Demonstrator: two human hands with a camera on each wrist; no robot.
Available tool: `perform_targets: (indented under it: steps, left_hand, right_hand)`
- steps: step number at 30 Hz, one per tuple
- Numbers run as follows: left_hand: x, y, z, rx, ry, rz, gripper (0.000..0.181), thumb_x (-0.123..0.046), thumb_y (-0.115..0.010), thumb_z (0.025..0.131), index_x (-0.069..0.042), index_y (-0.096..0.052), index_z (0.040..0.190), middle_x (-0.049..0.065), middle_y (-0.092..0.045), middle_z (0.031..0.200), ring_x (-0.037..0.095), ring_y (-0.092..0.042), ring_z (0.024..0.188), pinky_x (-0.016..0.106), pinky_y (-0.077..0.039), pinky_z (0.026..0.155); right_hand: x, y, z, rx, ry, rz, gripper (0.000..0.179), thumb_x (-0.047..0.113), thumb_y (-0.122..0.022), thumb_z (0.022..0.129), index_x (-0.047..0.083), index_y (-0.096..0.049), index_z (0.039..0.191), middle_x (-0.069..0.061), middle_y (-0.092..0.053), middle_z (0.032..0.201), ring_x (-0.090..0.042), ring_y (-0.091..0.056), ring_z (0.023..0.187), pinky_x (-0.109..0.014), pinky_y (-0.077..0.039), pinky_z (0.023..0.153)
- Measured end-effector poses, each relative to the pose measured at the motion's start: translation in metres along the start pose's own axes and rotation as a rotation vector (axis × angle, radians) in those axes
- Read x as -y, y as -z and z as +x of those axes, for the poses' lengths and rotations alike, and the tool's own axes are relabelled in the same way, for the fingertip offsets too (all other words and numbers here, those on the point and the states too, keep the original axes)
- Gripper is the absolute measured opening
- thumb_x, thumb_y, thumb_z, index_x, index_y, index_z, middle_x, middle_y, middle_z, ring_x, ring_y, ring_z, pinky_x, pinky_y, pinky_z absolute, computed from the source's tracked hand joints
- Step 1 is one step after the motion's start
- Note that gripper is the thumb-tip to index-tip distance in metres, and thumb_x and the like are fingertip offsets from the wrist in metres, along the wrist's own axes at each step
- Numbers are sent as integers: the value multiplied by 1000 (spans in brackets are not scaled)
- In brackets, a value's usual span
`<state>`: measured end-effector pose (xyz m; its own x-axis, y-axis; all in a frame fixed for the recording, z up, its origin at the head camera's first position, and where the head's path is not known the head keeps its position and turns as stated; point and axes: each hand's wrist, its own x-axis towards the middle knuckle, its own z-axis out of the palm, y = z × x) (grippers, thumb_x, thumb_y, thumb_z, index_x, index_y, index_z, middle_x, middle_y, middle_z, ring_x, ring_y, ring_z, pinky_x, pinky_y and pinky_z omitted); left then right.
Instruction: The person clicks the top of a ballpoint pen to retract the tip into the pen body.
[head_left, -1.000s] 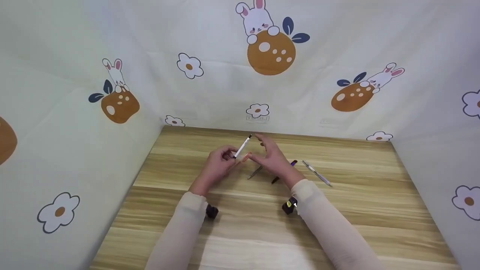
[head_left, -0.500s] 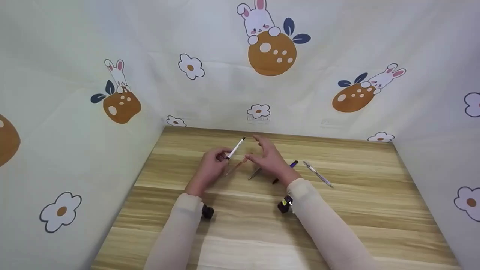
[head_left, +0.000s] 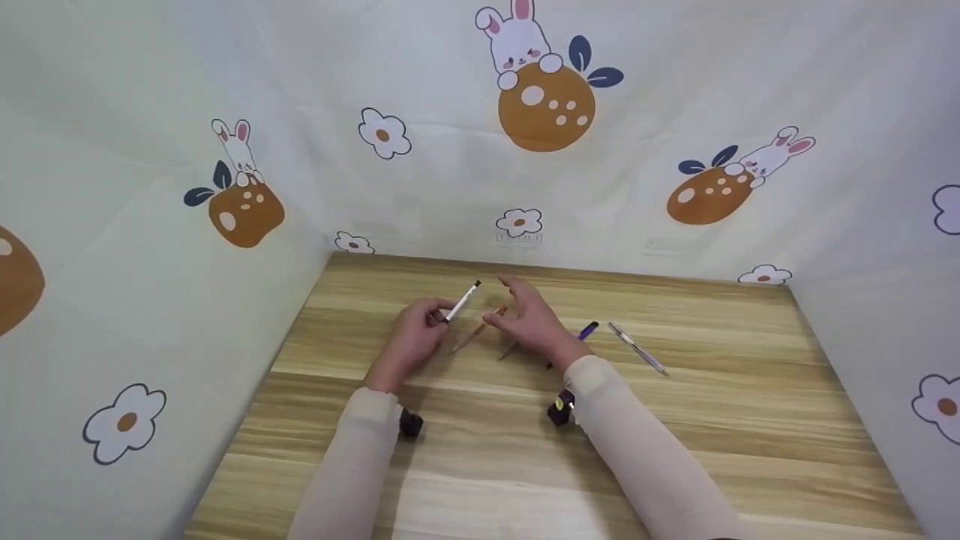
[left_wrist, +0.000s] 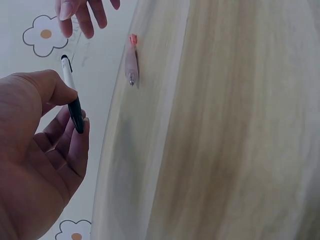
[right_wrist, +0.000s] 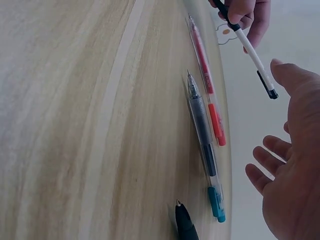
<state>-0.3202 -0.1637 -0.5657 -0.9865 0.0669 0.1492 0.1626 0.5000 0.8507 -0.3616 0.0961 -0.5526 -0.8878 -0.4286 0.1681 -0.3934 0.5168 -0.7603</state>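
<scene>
Between thumb and fingers, my left hand (head_left: 416, 331) pinches a white pen (head_left: 462, 301) by its black lower part, tilted up above the table. In the right wrist view the pen's black end and clip (right_wrist: 267, 85) point toward my right hand (head_left: 531, 321). That hand holds nothing; its fingers are spread, with the thumb apart. Below and between the hands a red pen (right_wrist: 205, 67) lies on the table. Beside it is a clear pen with a teal end (right_wrist: 202, 135), partly hidden by the right hand in the head view.
A dark pen with a blue-purple end (head_left: 587, 331) lies under the right wrist, partly covered. Farther right rests a clear pen (head_left: 637, 349). The wooden table (head_left: 480, 465) is bordered by pale printed cloth walls (head_left: 435, 180) at the back and sides.
My left hand has moved left and slightly nearer the body with the white pen. My right hand has shifted a little left. More of the red pen shows between them.
</scene>
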Motion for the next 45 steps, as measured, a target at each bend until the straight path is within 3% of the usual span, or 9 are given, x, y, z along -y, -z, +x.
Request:
perform_targets:
  steps: [7, 11, 15, 18, 22, 29, 35, 45]
  left_hand:
    - [7, 5, -1, -1, -2, 93, 35, 7, -73, 93, -6, -79, 125, 5, -68, 93, 19, -64, 84, 34, -55, 75]
    - [10, 7, -1, 3, -5, 119, 34, 6, -75, 94, -6, -79, 125, 7, -69, 96, 21, -65, 87, 38, -56, 79]
    - [11, 7, -1, 4, 2, 149, 33, 4, -75, 95, -8, -80, 126, 6, -69, 97, 22, -63, 89, 40, -54, 82]
    - [12, 8, 0, 6, 13, 177, 33, 3, -75, 96, -10, -80, 126, 5, -69, 97, 22, -63, 89, 42, -53, 83]
    - [14, 8, 2, 14, 22, 224, 33, 2, -76, 96, -11, -80, 127, 7, -69, 98, 24, -64, 92, 44, -55, 86]
    - [16, 7, 3, 23, 5, 315, 31, -2, -80, 97, -11, -80, 127, 8, -67, 102, 26, -64, 96, 48, -55, 91]
    - [15, 8, 3, -1, 32, 366, 30, -3, -79, 96, -9, -80, 125, 9, -69, 101, 29, -65, 97, 50, -55, 92]
    - [16, 9, 3, -2, 56, 395, 27, -5, -77, 97, -9, -82, 123, 9, -73, 104, 29, -68, 101, 50, -57, 93]
  right_hand:
    - [8, -3, 2, 10, 16, -27, 85, 32, -85, 99, 3, -43, 167, -20, -47, 168, -37, -40, 158, -50, -31, 131]
    - [11, -5, 4, 9, 25, -18, 84, 31, -86, 99, 4, -44, 167, -20, -50, 166, -36, -48, 150, -48, -36, 127]
    - [12, -8, 7, 32, 41, 24, 84, 29, -86, 99, 3, -43, 167, -26, -55, 155, -32, -71, 114, -46, -57, 104]
    - [13, -11, 8, 49, 39, 39, 84, 28, -86, 99, 5, -42, 167, -24, -55, 155, -22, -75, 89, -40, -63, 85]
    - [13, -15, 10, 53, 37, 40, 85, 27, -86, 99, 7, -41, 168, -22, -48, 164, -18, -75, 89, -37, -63, 86]
    - [14, -19, 9, 65, 16, 38, 85, 30, -85, 100, 8, -40, 170, -22, -45, 167, -21, -75, 95, -41, -62, 91]
    - [15, -19, 7, 58, -1, 27, 87, 32, -85, 100, 6, -39, 170, -20, -45, 168, -21, -72, 97, -43, -60, 97]
    - [13, -19, 8, 72, -4, 55, 90, 31, -85, 100, 3, -37, 170, -25, -45, 166, -26, -74, 100, -43, -62, 93]
